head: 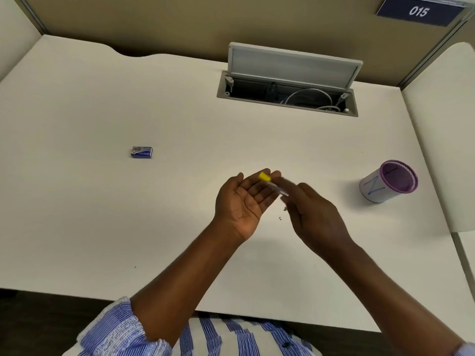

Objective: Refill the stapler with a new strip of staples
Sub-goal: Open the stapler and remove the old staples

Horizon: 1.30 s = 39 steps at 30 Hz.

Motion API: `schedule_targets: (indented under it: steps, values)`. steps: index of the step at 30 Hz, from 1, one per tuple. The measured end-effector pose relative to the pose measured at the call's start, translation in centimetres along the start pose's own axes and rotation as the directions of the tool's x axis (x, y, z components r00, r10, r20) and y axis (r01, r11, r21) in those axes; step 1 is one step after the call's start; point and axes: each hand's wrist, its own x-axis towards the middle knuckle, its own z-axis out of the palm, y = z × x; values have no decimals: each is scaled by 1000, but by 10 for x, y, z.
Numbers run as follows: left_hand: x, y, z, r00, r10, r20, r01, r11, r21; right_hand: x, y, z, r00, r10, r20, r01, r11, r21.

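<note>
The yellow stapler [264, 177] lies across the relaxed fingers of the upturned left hand [244, 201] above the desk [102, 214]; the right hand [316, 217] meets its silvery end, grip too blurred to tell; the staple box [142, 152] sits far left; the open hatch [221, 88] holds white cables [308, 90].

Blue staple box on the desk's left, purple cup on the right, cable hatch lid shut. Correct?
Not quite: the head view shows the hatch lid propped open, cables visible inside. The blue staple box is on the left of the desk, the purple cup on the right.
</note>
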Motion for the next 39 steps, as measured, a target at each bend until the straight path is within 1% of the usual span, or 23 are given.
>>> schedule_targets:
  steps: [2,5,8,10,13,14,15,16,17,18,19,20,21,22,24,26,30,36,38,39]
  values:
    - [0,-5,3,1000,-4,-29,4,1000,-2,-1,0,0,1000,-1,-3,1,1000,-2]
    - [-1,-11,5,999,-5,-53,4,1000,-1,-2,-1,-1,999,-40,-9,40,997,-73]
    - [-1,-13,5,997,-21,-80,22,1000,9,-4,2,-1,998,-64,-26,62,995,-79]
    - [-2,-16,5,998,-13,-69,13,1000,1,-4,4,0,998,-69,9,69,991,-116]
    - [-1,-18,7,997,-13,-72,14,1000,16,-6,9,2,1000,-21,23,22,999,-48]
    - [0,-18,8,997,-5,-72,7,1000,22,-6,11,4,999,10,46,-11,1000,2]
    - [-1,-20,9,997,-1,-79,3,1000,24,-7,14,4,995,71,72,-78,992,101]
    - [-1,-21,9,997,-1,-79,3,999,34,-7,16,4,980,160,116,-185,947,261]
    - [-2,-22,9,997,12,-72,-8,998,55,-5,15,3,945,260,199,-324,830,454]
    - [-2,-22,9,997,35,-67,-30,996,82,-4,14,2,885,336,323,-466,620,631]
    - [-2,-23,10,997,60,-57,-52,991,120,-3,12,-1,814,362,453,-572,373,730]
    - [-3,-23,12,996,81,-42,-73,984,165,-3,12,-3,773,339,537,-613,176,771]
    - [-3,-24,12,995,99,-32,-91,974,206,-4,12,-4,756,295,584,-622,46,782]
    - [-3,-24,13,993,116,-23,-108,967,231,-5,12,-5,750,241,616,-625,-47,779]
    - [-2,-25,16,989,150,-2,-144,954,261,-4,10,-8,739,149,657,-634,-177,753]
    - [-3,-24,19,985,173,27,-173,935,310,-4,9,-8,736,82,672,-639,-244,730]
    - [-2,-25,24,979,192,68,-203,909,363,-3,10,-9,730,31,683,-648,-288,705]
    - [4,-29,26,980,186,77,-201,913,354,-3,21,-13,736,-52,674,-647,-346,680]
    - [6,-31,26,981,182,74,-196,914,355,-3,25,-15,737,-55,674,-649,-339,681]
    - [7,-32,27,981,179,72,-193,914,357,-3,26,-15,736,-46,675,-653,-312,690]
